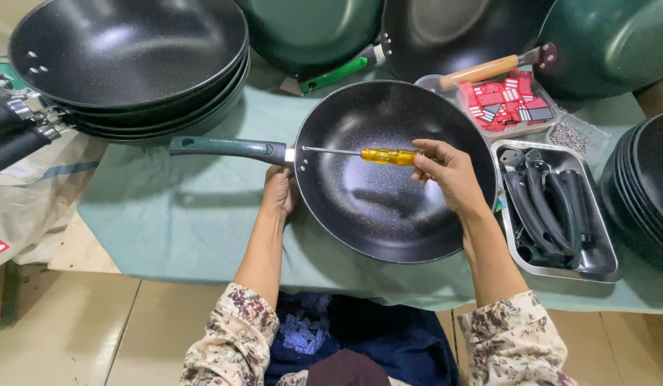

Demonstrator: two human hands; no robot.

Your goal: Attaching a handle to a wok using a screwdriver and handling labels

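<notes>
Head view | black wok (389,193) at centre, green handle (224,147) toward 9 o'clock | yellow-handled screwdriver (374,154) gripped by right hand (449,175), tip at handle joint | left hand (279,191) closed on rim beneath joint | steel tray (596,266) of handles at 3 o'clock.

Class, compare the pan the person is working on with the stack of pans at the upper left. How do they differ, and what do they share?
The single pan lies alone on the green cloth; the stacked pans nest together. Its handle is green, while theirs look black. The left hand steadies it at the rim and the right hand holds a yellow screwdriver over it; the stack is untouched. Both have dark speckled insides.
</notes>
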